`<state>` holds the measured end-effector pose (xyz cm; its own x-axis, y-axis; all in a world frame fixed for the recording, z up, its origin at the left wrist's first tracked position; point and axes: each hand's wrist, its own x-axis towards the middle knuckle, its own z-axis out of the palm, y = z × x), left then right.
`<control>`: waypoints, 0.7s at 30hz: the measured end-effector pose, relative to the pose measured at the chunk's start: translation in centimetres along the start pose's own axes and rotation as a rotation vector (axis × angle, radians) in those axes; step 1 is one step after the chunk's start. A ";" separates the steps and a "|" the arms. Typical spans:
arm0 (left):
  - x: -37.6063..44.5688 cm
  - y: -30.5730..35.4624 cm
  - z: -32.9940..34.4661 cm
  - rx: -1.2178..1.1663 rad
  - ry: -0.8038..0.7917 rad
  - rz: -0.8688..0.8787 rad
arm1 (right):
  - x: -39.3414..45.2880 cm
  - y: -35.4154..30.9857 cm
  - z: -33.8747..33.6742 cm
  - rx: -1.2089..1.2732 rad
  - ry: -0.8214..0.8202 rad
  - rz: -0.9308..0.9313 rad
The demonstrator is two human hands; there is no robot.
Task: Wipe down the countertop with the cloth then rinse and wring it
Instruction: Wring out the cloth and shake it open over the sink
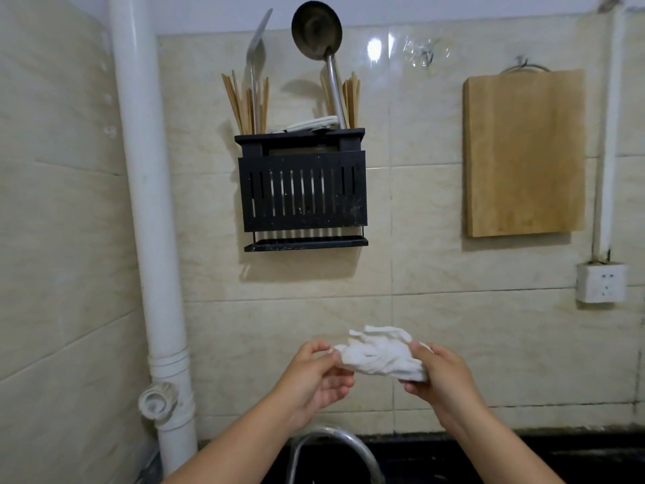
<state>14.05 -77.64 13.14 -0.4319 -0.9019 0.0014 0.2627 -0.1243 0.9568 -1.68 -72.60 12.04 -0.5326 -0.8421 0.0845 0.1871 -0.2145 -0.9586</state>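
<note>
Both hands, left hand at 9 o'clock and right hand at 3, are pinching the bunched white cloth above the curved steel tap; each grip is curling round an end, likely mid-wringing, with wiping seemingly done.

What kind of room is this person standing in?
Most likely a home kitchen: a black utensil rack with chopsticks and a ladle hangs on the tiled wall beside a wooden cutting board, and a curved faucet sits below the hands.
</note>
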 end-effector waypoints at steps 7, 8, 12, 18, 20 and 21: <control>-0.3 -1.0 -0.3 0.059 -0.069 -0.005 | -0.6 0.1 -0.5 -0.016 -0.094 0.031; -0.3 -1.0 -0.2 0.057 -0.082 0.013 | -0.7 0.1 -0.6 0.009 -0.098 0.050; -0.5 -0.9 0.3 0.124 -0.084 0.045 | -0.8 -0.3 -0.9 0.022 -0.087 0.068; 0.4 -0.8 1.1 0.264 0.052 0.120 | -2.1 -1.1 -2.1 -0.235 -0.288 0.034; 0.6 -0.9 1.2 0.304 0.089 0.121 | -2.6 -0.9 -2.1 -0.419 -0.366 -0.005; 0.6 -0.9 1.3 0.315 0.102 0.120 | -2.7 -0.6 -2.1 -0.455 -0.375 -0.020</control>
<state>12.44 -77.56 12.65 -0.3218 -0.9409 0.1056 0.0210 0.1045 0.9943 -2.10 -69.14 11.82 -0.1888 -0.9753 0.1148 -0.2368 -0.0682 -0.9692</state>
